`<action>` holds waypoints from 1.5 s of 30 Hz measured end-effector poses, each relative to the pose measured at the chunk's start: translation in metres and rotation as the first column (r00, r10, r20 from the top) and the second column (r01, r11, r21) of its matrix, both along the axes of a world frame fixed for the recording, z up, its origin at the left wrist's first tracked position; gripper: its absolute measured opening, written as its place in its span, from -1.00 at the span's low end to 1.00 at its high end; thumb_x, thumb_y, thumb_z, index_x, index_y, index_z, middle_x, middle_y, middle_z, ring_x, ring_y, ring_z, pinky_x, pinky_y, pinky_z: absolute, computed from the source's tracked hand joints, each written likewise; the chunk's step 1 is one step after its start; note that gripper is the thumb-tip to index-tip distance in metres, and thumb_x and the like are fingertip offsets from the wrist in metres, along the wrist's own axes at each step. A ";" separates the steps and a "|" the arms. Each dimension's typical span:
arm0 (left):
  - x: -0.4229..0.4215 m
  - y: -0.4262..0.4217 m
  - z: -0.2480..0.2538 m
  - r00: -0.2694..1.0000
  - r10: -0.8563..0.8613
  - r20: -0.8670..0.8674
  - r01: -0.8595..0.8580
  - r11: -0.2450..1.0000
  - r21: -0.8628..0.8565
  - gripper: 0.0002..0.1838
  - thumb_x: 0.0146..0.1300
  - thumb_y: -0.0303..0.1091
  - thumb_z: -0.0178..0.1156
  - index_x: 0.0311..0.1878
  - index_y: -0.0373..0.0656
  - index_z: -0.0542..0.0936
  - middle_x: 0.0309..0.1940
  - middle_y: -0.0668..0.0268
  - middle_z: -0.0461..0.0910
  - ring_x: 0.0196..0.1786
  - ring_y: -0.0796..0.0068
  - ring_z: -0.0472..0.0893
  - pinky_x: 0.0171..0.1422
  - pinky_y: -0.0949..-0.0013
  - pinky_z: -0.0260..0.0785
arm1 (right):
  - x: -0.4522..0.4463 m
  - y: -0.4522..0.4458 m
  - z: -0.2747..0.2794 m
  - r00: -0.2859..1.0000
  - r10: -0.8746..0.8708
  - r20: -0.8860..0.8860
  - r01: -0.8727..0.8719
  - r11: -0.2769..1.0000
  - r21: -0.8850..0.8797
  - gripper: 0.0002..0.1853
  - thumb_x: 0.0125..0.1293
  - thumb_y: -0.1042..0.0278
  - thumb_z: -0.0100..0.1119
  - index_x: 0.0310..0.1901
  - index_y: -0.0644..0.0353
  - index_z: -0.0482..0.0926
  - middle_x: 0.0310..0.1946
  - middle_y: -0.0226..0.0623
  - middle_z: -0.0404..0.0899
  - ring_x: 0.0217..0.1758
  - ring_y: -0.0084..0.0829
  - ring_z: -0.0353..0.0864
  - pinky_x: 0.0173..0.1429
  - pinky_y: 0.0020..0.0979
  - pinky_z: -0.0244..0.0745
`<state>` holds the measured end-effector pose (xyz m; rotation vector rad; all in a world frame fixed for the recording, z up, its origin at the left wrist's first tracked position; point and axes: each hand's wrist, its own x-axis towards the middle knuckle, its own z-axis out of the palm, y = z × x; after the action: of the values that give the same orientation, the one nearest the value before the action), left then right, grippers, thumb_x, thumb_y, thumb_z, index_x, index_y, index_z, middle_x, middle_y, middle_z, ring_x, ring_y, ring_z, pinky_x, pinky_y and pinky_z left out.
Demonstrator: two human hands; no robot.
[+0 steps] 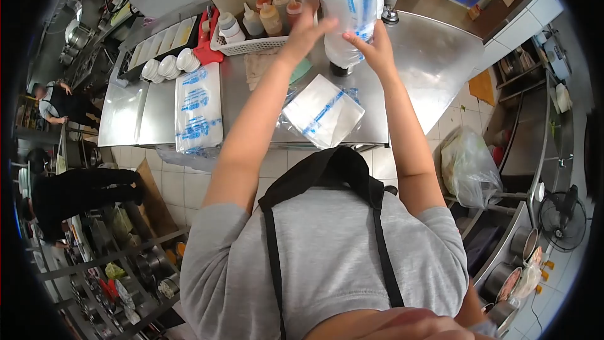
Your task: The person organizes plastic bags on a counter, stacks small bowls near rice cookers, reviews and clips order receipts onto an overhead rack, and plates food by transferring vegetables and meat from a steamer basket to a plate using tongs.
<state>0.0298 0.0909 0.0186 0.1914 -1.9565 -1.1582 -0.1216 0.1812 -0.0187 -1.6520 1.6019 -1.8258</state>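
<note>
A clear plastic bag with blue print [345,22] stands upright at the back of the steel counter. My right hand [376,53] grips its right side, thumb across the front. My left hand [306,36] is at the bag's left side with fingers apart; whether it touches the plastic is unclear. Beneath the bag is a dark round object [340,70], mostly hidden. Closer to me lies a pack of white bags with a blue stripe [324,112] in crinkled clear wrap. Left of my left forearm lies a flat stack of blue-printed white bags [199,110].
A white basket [251,46] holds several sauce bottles [270,20]. Left of it are a red object [206,44], small white bowls [168,67] and a black tray [135,72]. A beige cloth [259,68] lies behind the packs. Two people [69,104] [82,195] stand at left.
</note>
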 end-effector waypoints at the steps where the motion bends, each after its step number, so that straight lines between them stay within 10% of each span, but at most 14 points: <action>1: -0.006 0.003 0.019 0.986 -0.004 -0.169 0.018 0.997 0.079 -0.19 0.04 -0.20 0.27 0.23 -0.36 0.06 0.22 0.07 0.19 0.29 0.29 0.18 0.31 0.29 0.05 | 0.008 0.006 0.009 0.997 -0.069 -0.036 0.070 0.997 0.015 -0.34 -0.13 0.09 0.45 -0.11 0.36 0.36 -0.29 -0.18 0.46 -0.16 -0.33 0.46 -0.10 -0.35 0.37; 4: -0.036 0.009 0.028 0.926 0.126 -0.355 -0.069 0.983 0.170 -0.09 -0.21 -0.17 0.46 0.10 -0.35 0.11 0.07 0.07 0.34 0.11 0.30 0.39 0.15 0.30 0.26 | 0.024 0.014 0.011 0.944 -0.221 -0.244 0.206 0.975 -0.088 -0.34 -0.14 0.10 0.45 -0.10 0.35 0.36 -0.28 -0.18 0.46 -0.15 -0.33 0.45 -0.10 -0.34 0.35; 6: -0.046 0.021 0.015 0.842 0.531 -0.096 -0.521 0.846 0.114 -0.03 -0.29 -0.12 0.49 0.11 -0.33 0.11 -0.02 0.08 0.42 0.01 0.30 0.47 0.07 0.31 0.33 | 0.015 0.017 0.007 0.902 -0.234 -0.362 0.209 0.972 -0.108 -0.36 -0.11 0.10 0.43 -0.10 0.35 0.36 -0.24 -0.17 0.47 -0.12 -0.32 0.46 -0.07 -0.34 0.36; 9: -0.044 0.018 -0.013 0.882 0.436 -0.181 -0.425 0.900 0.095 -0.06 -0.30 -0.13 0.50 0.11 -0.29 0.17 -0.07 0.12 0.46 -0.02 0.30 0.49 0.06 0.34 0.33 | -0.018 0.018 0.002 0.975 0.137 0.177 -0.165 0.973 0.158 -0.34 -0.07 0.06 0.39 -0.06 0.36 0.33 -0.11 -0.09 0.45 0.01 -0.32 0.43 0.02 -0.30 0.35; 17: -0.058 0.006 -0.031 0.954 0.274 -0.121 -0.274 0.961 0.017 -0.12 -0.30 -0.15 0.50 0.11 -0.24 0.26 0.00 0.16 0.45 0.00 0.23 0.50 0.08 0.31 0.33 | -0.021 -0.025 0.054 0.992 0.118 0.046 -0.112 0.986 -0.125 -0.12 -0.13 0.05 0.44 0.11 0.43 0.17 0.01 0.00 0.31 0.02 -0.22 0.42 0.03 -0.31 0.36; 20: -0.063 -0.009 -0.035 0.925 0.377 0.038 -0.366 0.915 -0.172 -0.04 -0.29 -0.05 0.47 0.18 -0.21 0.21 0.05 0.11 0.42 0.05 0.17 0.46 0.13 0.26 0.29 | -0.018 -0.027 0.043 1.000 -0.010 0.012 0.009 1.000 0.021 -0.19 -0.05 0.18 0.41 0.12 0.38 0.13 -0.05 -0.04 0.34 0.03 -0.32 0.39 0.04 -0.37 0.35; 22: -0.056 -0.015 -0.039 0.853 0.510 0.111 -0.444 0.821 -0.360 -0.14 -0.19 0.03 0.39 0.18 -0.17 0.28 0.09 0.09 0.39 0.12 0.15 0.39 0.18 0.24 0.25 | -0.023 -0.043 0.007 0.883 -0.453 -0.120 0.384 0.847 -0.367 -0.42 -0.03 0.23 0.35 -0.05 0.44 0.38 -0.16 0.11 0.45 -0.12 -0.08 0.48 -0.01 -0.21 0.39; 23: -0.036 0.010 -0.016 0.879 0.401 0.258 -0.308 0.891 -0.334 -0.33 0.17 -0.21 0.11 0.27 -0.30 0.11 0.24 -0.04 0.15 0.31 0.05 0.12 0.34 0.22 0.04 | -0.037 -0.057 -0.021 0.900 -0.414 -0.136 0.390 0.905 -0.171 -0.03 -0.12 0.07 0.43 0.18 0.51 0.09 0.11 0.22 0.21 0.21 -0.01 0.21 0.24 -0.28 0.16; 24: -0.025 0.022 -0.020 0.739 0.636 0.222 -0.459 0.717 -0.525 -0.41 0.09 -0.30 0.19 0.19 -0.28 0.28 0.11 -0.03 0.33 0.13 0.08 0.38 0.15 0.24 0.27 | -0.039 -0.054 -0.028 0.858 -0.475 -0.198 0.430 0.873 -0.230 -0.15 -0.08 0.15 0.40 0.13 0.49 0.16 0.03 0.17 0.31 0.09 -0.05 0.33 0.14 -0.28 0.27; 26: 0.014 0.001 -0.046 0.804 0.554 0.216 -0.399 0.772 -0.494 -0.35 -0.04 0.02 0.29 0.09 -0.13 0.42 0.11 0.12 0.37 0.17 0.19 0.35 0.20 0.26 0.23 | -0.035 -0.043 -0.028 0.842 -0.505 -0.190 0.441 0.848 -0.295 -0.31 -0.02 0.22 0.37 0.06 0.41 0.25 -0.11 -0.01 0.39 -0.09 -0.20 0.45 -0.02 -0.34 0.39; 33: 0.238 0.067 -0.067 0.520 0.728 0.446 -0.789 0.610 -0.076 -0.81 0.19 -0.38 0.09 -0.17 -0.22 0.57 -0.34 0.25 0.59 -0.32 0.46 0.58 -0.24 0.51 0.39 | 0.032 0.088 -0.075 0.941 -0.112 -0.320 0.194 0.953 0.235 -0.66 0.00 0.32 0.30 -0.24 0.32 0.46 -0.35 -0.15 0.47 -0.28 -0.24 0.45 -0.18 -0.31 0.39; 38: 0.224 0.101 -0.120 0.691 0.494 0.527 -0.682 0.688 0.249 -0.80 0.19 -0.37 0.10 -0.19 -0.26 0.56 -0.36 0.19 0.61 -0.34 0.43 0.60 -0.23 0.44 0.42 | 0.056 0.101 -0.097 0.899 -0.046 -0.436 0.304 0.781 0.545 -0.58 -0.09 0.33 0.32 -0.19 0.32 0.45 -0.25 -0.06 0.51 -0.22 -0.13 0.49 -0.12 -0.23 0.37; 42: 0.174 0.097 -0.155 0.766 0.445 0.464 -0.592 0.769 0.241 -0.70 0.16 -0.41 0.13 -0.03 -0.27 0.46 -0.33 0.20 0.58 -0.31 0.43 0.59 -0.22 0.42 0.43 | 0.075 0.097 -0.068 0.998 -0.037 -0.059 0.069 0.484 0.873 -0.63 -0.04 0.41 0.23 -0.17 0.42 0.47 -0.28 0.02 0.52 -0.21 -0.16 0.53 -0.12 -0.31 0.40; 45: 0.166 0.095 -0.143 0.800 0.350 0.487 -0.520 0.809 0.274 -0.57 0.12 -0.48 0.15 0.09 -0.28 0.37 -0.33 0.27 0.55 -0.28 0.50 0.57 -0.21 0.46 0.41 | 0.071 0.103 -0.091 0.954 -0.103 -0.280 0.266 0.720 0.640 -0.71 0.00 0.42 0.16 -0.22 0.37 0.49 -0.43 -0.06 0.55 -0.33 -0.14 0.55 -0.20 -0.34 0.41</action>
<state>0.1956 0.1859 -0.1245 1.1467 -1.8450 -1.2401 -0.0501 0.2845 -0.1099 -1.4011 2.2413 -0.9110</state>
